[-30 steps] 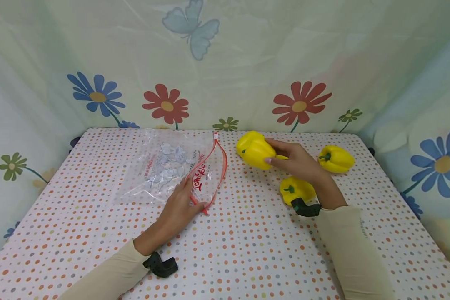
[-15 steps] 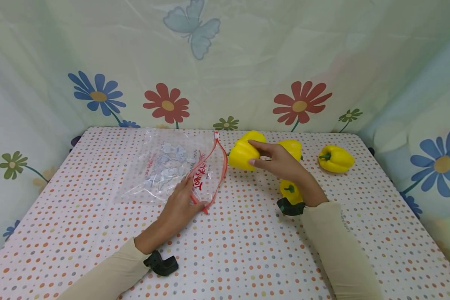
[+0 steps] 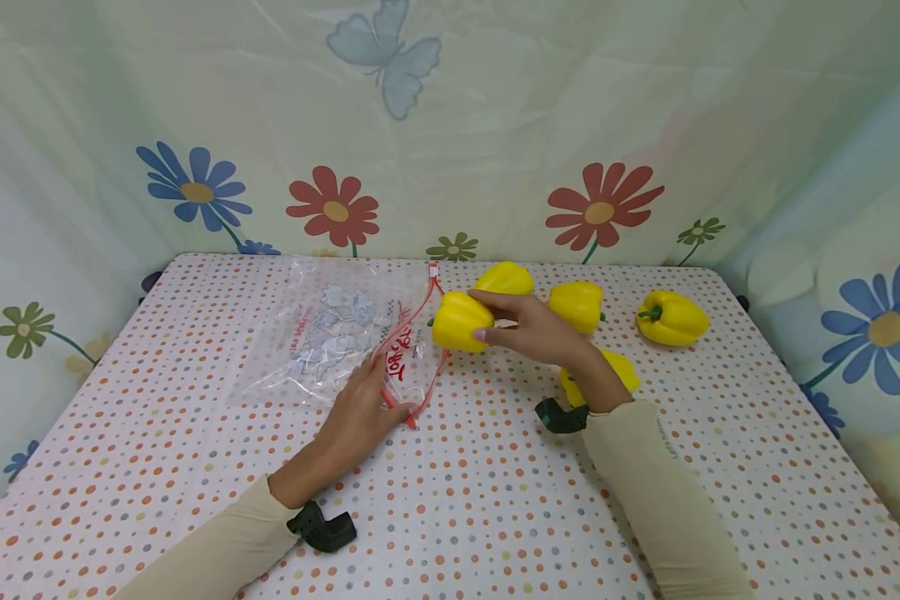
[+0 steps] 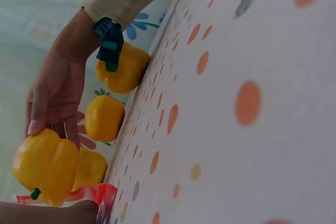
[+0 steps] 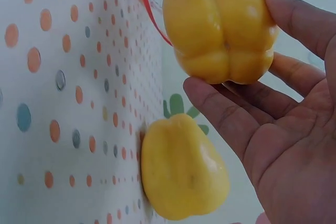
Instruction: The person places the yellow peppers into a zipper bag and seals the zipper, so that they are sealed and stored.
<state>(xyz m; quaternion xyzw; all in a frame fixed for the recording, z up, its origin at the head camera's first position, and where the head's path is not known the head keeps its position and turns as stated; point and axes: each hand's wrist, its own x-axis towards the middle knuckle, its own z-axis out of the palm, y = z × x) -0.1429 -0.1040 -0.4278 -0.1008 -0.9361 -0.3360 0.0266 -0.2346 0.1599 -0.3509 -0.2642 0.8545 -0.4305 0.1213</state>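
Observation:
My right hand (image 3: 532, 327) holds a yellow bell pepper (image 3: 461, 322) between thumb and fingers, just above the mouth of the bag. Its green stem points left toward the bag; the right wrist view shows the lobed bottom of the pepper (image 5: 220, 30). A clear plastic zip bag (image 3: 270, 367) with red lettering lies flat, its red-edged mouth facing right and parted. My left hand (image 3: 358, 421) holds the near side of that mouth, thumb at the red zip strip (image 3: 411, 422). In the left wrist view the left hand (image 4: 47, 213) shows only in part.
More yellow peppers lie on the dotted table: one behind the held pepper (image 3: 504, 277), another pepper (image 3: 576, 306) to its right, a pepper (image 3: 621, 371) partly under the right wrist, and a pepper (image 3: 672, 317) at far right. A flowered curtain (image 3: 480, 125) hangs behind the table.
My right hand has carried the pepper left and slightly nearer, up to the bag's mouth, uncovering the peppers behind it. The left hand and the bag stay in place.

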